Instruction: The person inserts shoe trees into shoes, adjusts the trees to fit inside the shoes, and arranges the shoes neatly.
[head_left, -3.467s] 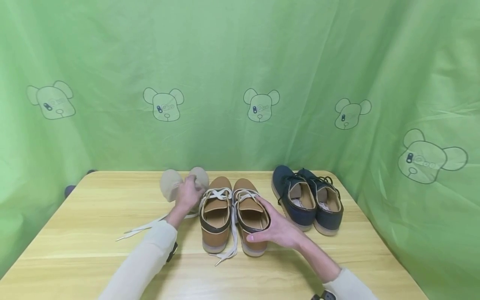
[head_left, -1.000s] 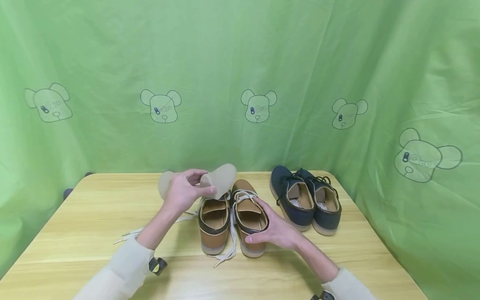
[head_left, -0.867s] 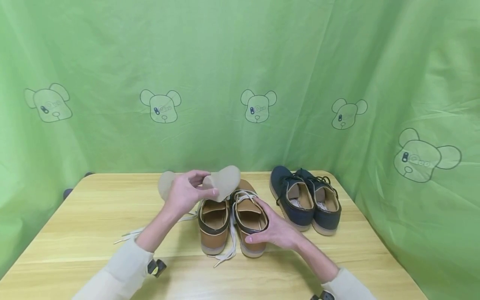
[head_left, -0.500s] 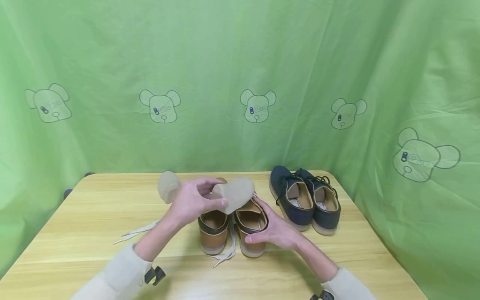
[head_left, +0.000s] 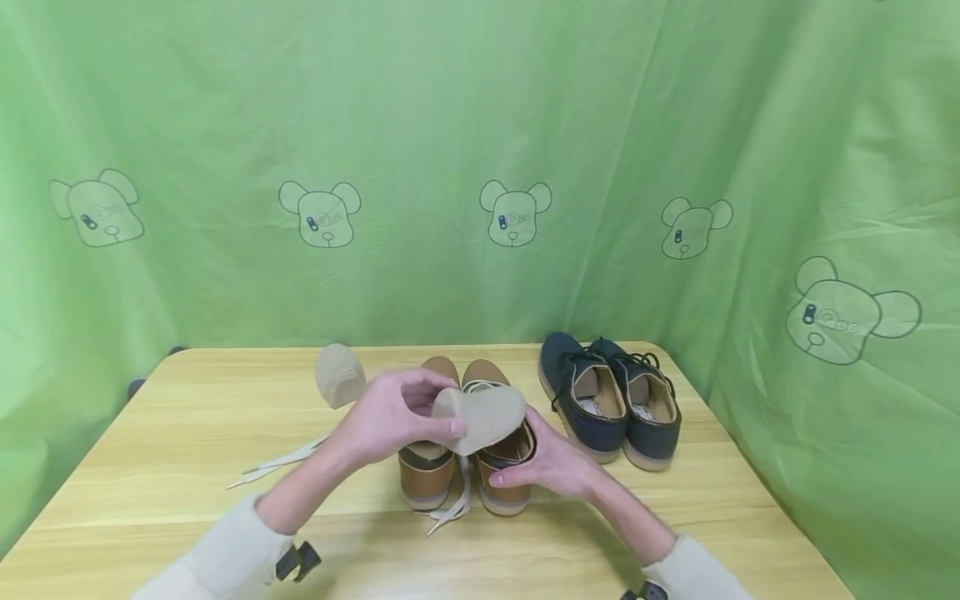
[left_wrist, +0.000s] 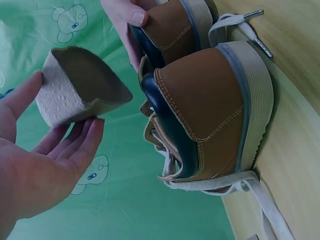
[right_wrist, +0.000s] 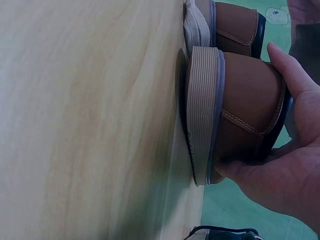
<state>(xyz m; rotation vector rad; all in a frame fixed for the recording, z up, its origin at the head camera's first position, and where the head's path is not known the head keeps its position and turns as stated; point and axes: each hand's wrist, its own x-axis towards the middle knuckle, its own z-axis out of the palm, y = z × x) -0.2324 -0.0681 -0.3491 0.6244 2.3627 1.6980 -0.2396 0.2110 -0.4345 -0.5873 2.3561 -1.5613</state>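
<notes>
Over brown shoes [head_left: 426, 481] — L fingers [left_wrist: 86, 150] pinch beige insert [head_left: 491, 417], R fingers [right_wrist: 242, 172] grip rt. shoe's heel [right_wrist: 247, 90] (curtain logo [head_left: 836, 321]: "Qee").

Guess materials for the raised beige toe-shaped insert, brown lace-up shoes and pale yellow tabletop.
Hollow beige toe-shaped insert: probably molded paper pulp, matte; rough, pitted surface.
Brown stitched lace-up shoes: smooth, low-sheen uppers look like leather, real or synthetic unclear; ribbed tan soles, likely rubber.
Pale yellow tabletop: smooth wood or laminate; grain streaks fit both.

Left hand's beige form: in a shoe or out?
Out: the left wrist view shows a gap between the beige form and the brown shoes.
</notes>
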